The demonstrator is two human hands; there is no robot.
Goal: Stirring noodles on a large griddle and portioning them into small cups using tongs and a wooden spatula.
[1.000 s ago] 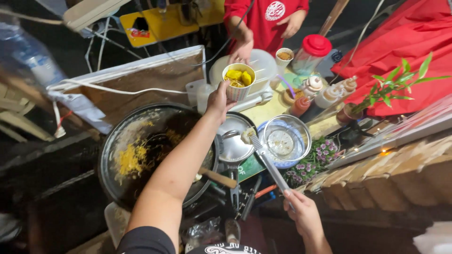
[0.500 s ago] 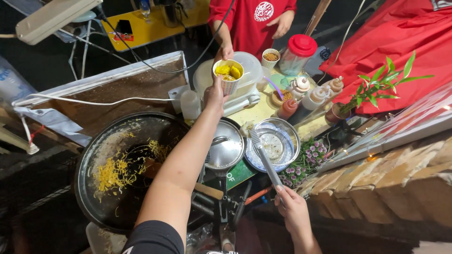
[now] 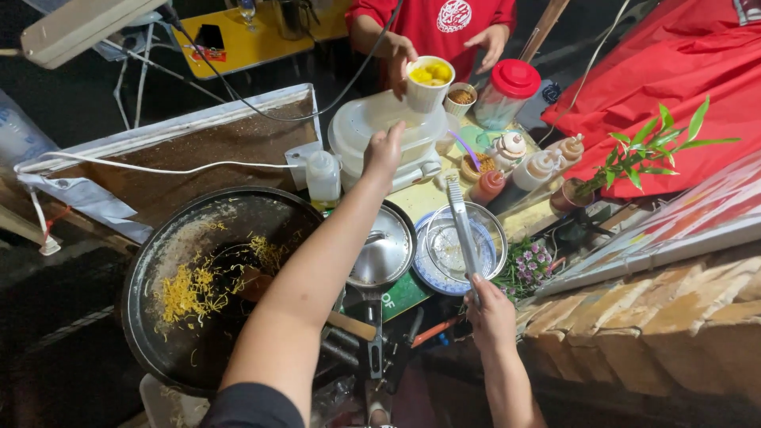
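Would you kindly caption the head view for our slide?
Left hand reaches toward a white cup a red-shirted person holds; right hand grips metal tongs.

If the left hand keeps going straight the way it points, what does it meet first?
Probably the white lidded tub: the left hand already looks to be at its near rim. Beyond that is the paper cup of yellow pieces held by another person's hand. Depth is unclear.
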